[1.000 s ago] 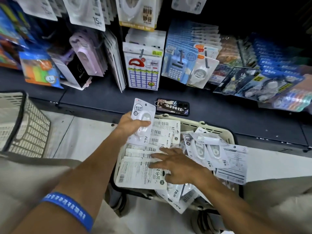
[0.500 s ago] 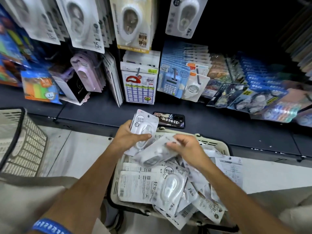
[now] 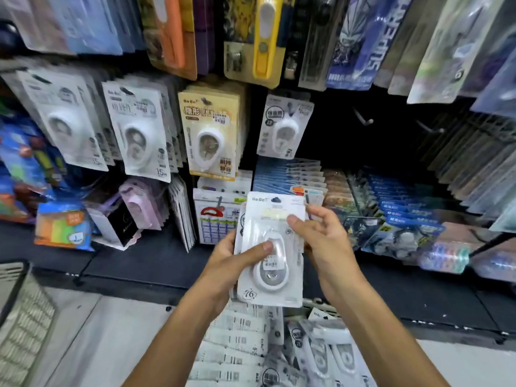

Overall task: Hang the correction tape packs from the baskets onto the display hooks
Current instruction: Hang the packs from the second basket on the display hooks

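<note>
- Left to right, most hooks already carry packs; one hook (image 3: pixel 284 107) above the hands has a thin row, and two bare hooks (image 3: pixel 363 118) show to its right.
- Many packs (image 3: pixel 237 342) lie loose in the basket (image 3: pixel 321 303) below, so I judge much is left.
- Left hand (image 3: pixel 229 263) grips a small stack (image 3: pixel 272 247) from the left, thumb across its front.
- Right hand (image 3: pixel 321 238) pinches the stack's upper right edge, other fingers loosely spread.
</note>
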